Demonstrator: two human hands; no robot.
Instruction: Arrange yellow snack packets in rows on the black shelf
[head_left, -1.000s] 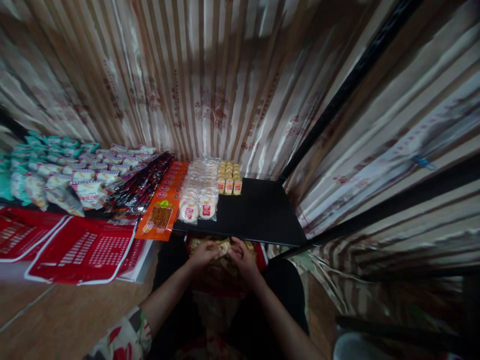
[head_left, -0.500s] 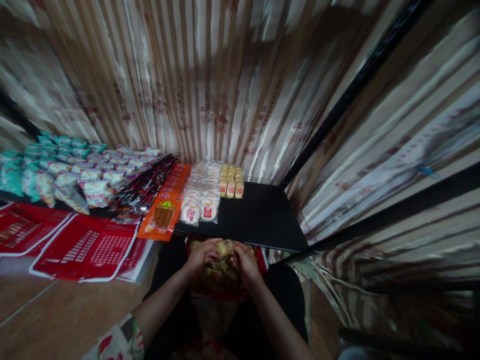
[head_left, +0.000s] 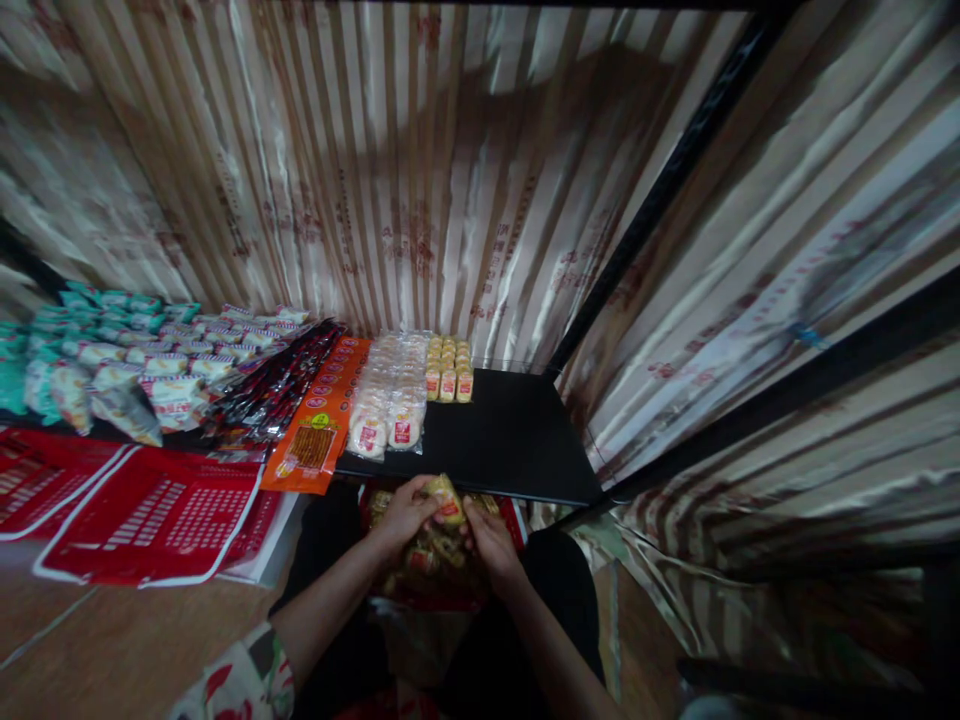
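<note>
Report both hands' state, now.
Left hand: closed, holding the left side of a small yellow packet.
Right hand: closed, fingers curled, holding the same packet at its right edge.

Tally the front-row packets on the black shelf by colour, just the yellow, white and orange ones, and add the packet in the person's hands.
Front-row yellow packets: 3
Front-row white packets: 2
Front-row orange packet: 1
Held packet, yellow, between left hand and right hand: 1
Total: 7
</note>
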